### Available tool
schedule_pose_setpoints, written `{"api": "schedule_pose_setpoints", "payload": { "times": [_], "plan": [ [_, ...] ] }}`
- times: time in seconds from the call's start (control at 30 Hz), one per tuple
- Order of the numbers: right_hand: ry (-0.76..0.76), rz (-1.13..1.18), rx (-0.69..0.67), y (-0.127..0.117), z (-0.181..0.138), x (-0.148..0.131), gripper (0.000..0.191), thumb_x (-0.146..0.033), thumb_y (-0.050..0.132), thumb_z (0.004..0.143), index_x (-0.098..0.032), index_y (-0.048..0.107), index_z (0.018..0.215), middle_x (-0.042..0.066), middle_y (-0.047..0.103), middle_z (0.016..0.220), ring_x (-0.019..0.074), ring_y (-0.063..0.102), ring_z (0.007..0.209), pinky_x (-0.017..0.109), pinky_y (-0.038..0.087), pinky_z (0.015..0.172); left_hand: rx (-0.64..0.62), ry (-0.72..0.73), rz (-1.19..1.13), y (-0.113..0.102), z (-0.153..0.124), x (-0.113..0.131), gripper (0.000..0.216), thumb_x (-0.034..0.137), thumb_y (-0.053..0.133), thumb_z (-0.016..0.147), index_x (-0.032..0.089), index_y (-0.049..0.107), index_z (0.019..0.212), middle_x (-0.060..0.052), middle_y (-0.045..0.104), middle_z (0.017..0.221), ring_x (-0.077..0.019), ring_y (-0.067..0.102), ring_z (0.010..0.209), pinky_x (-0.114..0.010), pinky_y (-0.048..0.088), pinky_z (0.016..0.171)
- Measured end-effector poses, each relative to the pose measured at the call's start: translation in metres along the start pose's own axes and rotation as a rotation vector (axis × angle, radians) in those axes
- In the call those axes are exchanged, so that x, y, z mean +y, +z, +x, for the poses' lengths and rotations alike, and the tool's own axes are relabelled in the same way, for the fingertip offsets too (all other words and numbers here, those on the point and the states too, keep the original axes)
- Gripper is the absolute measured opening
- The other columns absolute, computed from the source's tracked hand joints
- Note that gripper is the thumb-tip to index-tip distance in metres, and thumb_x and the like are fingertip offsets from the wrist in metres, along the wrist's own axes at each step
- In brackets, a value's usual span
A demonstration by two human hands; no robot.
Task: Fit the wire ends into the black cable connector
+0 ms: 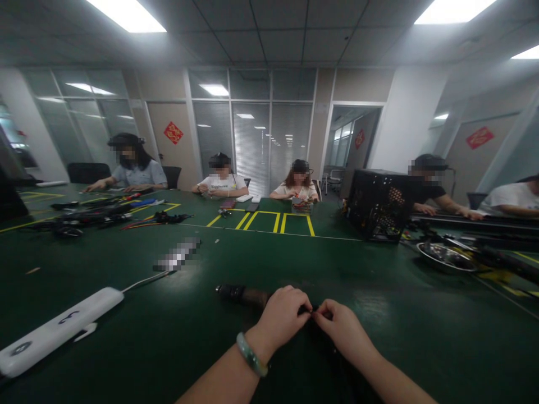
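A long dark object (248, 297) lies on the green table, with a shiny tip at its left end, a black section and a brownish, sheer-looking middle. Its kind I cannot make out. My left hand (284, 314), a green bangle (251, 354) on its wrist, rests over the object's right part, thumb and fingers pinched. Close beside it, my right hand (343, 325) is also pinched, fingertips almost meeting the left ones. Something small and dark shows between the fingertips, too small to name. More dark material below the hands blends into the shadow.
To the left lie a white power strip-like device (63, 331) and its cable. Black parts and wires (84, 216) are heaped behind it. A black computer case (377, 205) and a metal bowl (446, 258) stand at right. Several people sit across the table (236, 252).
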State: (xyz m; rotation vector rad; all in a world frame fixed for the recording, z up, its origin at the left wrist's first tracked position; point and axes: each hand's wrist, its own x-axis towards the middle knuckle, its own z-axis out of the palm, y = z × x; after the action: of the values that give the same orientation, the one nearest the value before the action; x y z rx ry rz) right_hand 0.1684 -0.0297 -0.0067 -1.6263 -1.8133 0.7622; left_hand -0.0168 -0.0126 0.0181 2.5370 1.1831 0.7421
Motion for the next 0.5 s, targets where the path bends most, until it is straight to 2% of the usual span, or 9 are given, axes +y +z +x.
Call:
{"api": "schedule_pose_setpoints", "payload": {
  "times": [0.17, 0.33, 0.5],
  "plan": [
    [-0.016, 0.003, -0.025, -0.0009, 0.005, 0.0059, 0.013, -0.026, 0.056, 0.082, -0.018, 0.062, 0.074, -0.001, 0.065, 0.069, 0.0144, 0.06, 0.064, 0.021, 0.036, 0.053, 0.001, 0.016, 0.014, 0.0033, 0.0015, -0.0011, 0.008, 0.02, 0.064, 0.081, 0.023, 0.065, 0.088, 0.002, 0.065, 0.091, -0.0176, 0.054, 0.089, -0.032, 0.039, 0.081],
    [-0.017, 0.024, -0.051, -0.0018, 0.0072, 0.0066, 0.012, -0.025, 0.056, 0.082, -0.018, 0.063, 0.075, -0.001, 0.066, 0.07, 0.0141, 0.06, 0.064, 0.02, 0.037, 0.054, 0.018, -0.056, 0.013, 0.0067, 0.0034, -0.0041, 0.012, 0.021, 0.065, 0.079, 0.022, 0.062, 0.09, 0.002, 0.063, 0.089, -0.0171, 0.054, 0.087, -0.03, 0.039, 0.076],
    [-0.043, 0.018, -0.061, -0.0015, 0.0086, 0.011, 0.011, -0.023, 0.056, 0.082, -0.018, 0.062, 0.075, -0.001, 0.065, 0.069, 0.0132, 0.059, 0.062, 0.02, 0.036, 0.053, -0.005, -0.008, 0.038, 0.0082, 0.0038, -0.004, 0.007, 0.019, 0.064, 0.08, 0.022, 0.061, 0.084, 0.003, 0.064, 0.086, -0.0169, 0.053, 0.087, -0.03, 0.038, 0.078]
  ]
}}
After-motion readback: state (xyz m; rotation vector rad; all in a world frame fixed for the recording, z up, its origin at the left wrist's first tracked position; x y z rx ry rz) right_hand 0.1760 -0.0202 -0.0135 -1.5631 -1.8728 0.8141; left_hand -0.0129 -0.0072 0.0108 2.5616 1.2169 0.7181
